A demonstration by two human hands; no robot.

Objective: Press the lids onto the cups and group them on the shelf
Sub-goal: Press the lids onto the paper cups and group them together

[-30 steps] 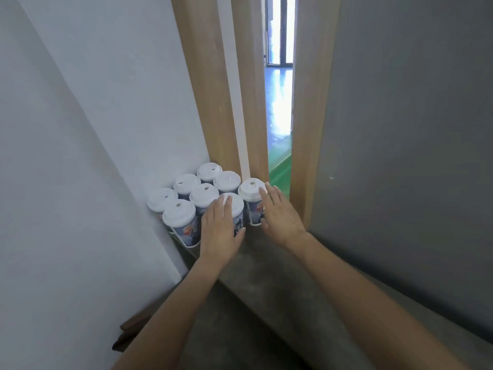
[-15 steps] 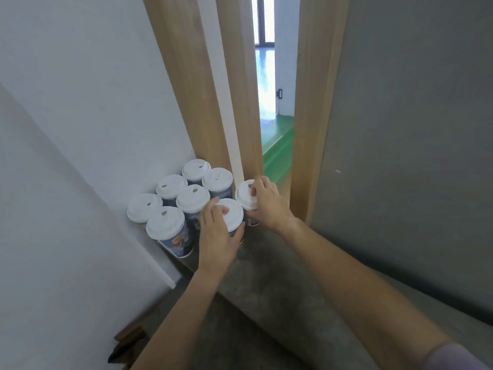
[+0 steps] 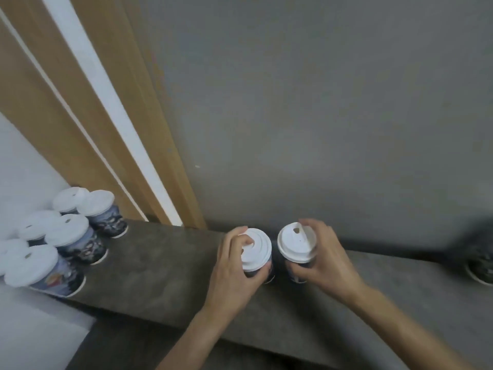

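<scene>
Two printed paper cups with white lids stand side by side near the middle of the grey shelf. My left hand grips the left cup round its side, thumb on the lid rim. My right hand grips the right cup, whose lid tilts toward me. A group of several lidded cups stands at the shelf's left end against the white wall.
Wooden door frame posts rise behind the cup group. A grey wall backs the shelf. At the far right edge a dark blurred cup stands on the shelf.
Both hands have carried one cup each away from the group and to the right along the shelf. The view has swung right and down; the doorway gap is out of sight.
</scene>
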